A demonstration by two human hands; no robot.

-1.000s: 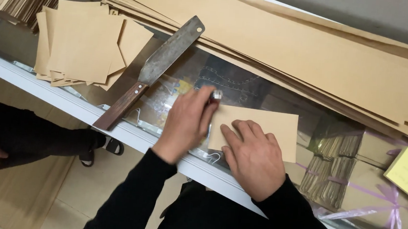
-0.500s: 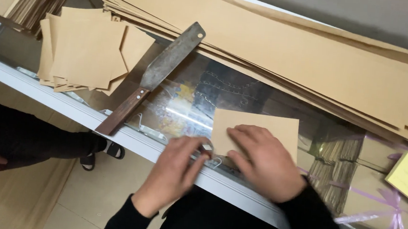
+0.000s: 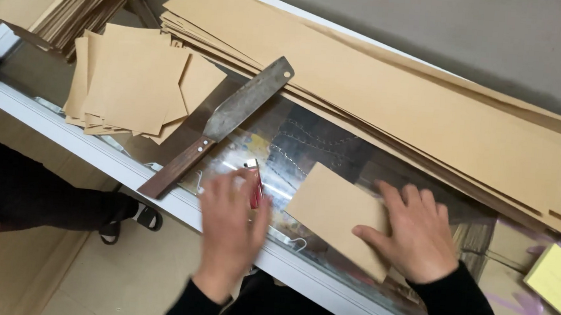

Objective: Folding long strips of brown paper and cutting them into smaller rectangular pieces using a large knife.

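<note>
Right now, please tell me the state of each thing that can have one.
left hand: blurred, over a small red tool, grip unclear
right hand: flat, pressing the brown paper piece
broad knife: lying flat, untouched
cut paper pile: loosely fanned
long paper sheets: stacked flat

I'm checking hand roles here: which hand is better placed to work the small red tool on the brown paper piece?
Left, probably. The left hand is already at the small red tool, while the right hand lies flat on the brown paper piece, pinning it.
</note>
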